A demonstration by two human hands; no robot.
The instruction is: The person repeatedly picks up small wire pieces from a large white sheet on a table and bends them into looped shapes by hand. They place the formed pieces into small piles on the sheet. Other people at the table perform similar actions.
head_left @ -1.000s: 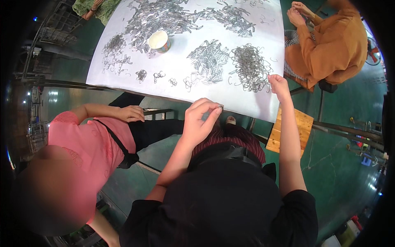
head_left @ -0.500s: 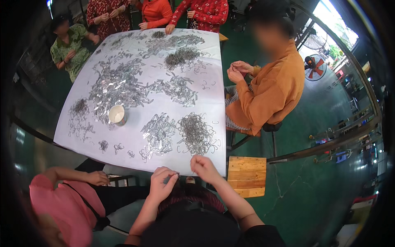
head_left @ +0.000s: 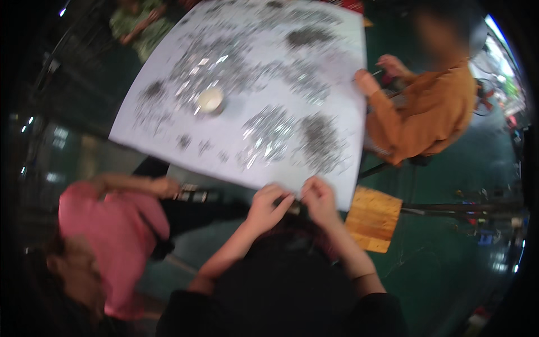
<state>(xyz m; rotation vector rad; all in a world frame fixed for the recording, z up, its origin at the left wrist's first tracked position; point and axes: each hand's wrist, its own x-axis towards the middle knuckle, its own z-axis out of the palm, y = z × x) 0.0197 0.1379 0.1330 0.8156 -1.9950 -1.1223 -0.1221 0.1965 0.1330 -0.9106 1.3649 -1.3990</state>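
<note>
At the near edge of the white-covered table (head_left: 236,163), my left hand (head_left: 268,209) is pinched, thumb against fingers, around something small and dark at the fingertips that blur hides. Close beside it, my right hand (head_left: 320,201) has its fingers pinched too; whatever lies in them is too small to make out. Just beyond my hands sit a pile of dark bent wire hooks (head_left: 321,143) and, left of it, a pile of small shiny strips (head_left: 268,135).
A white cup (head_left: 210,101) stands beside a larger heap of strips (head_left: 205,70). Small hook clusters (head_left: 184,141) lie near the front left. A person in orange (head_left: 432,118) sits right, one in pink (head_left: 112,224) left. A wooden stool (head_left: 373,219) is at my right.
My right hand has come in toward my left hand, and the fingertips are now close together. The view has swung, shifting the table up and right and blurring the picture.
</note>
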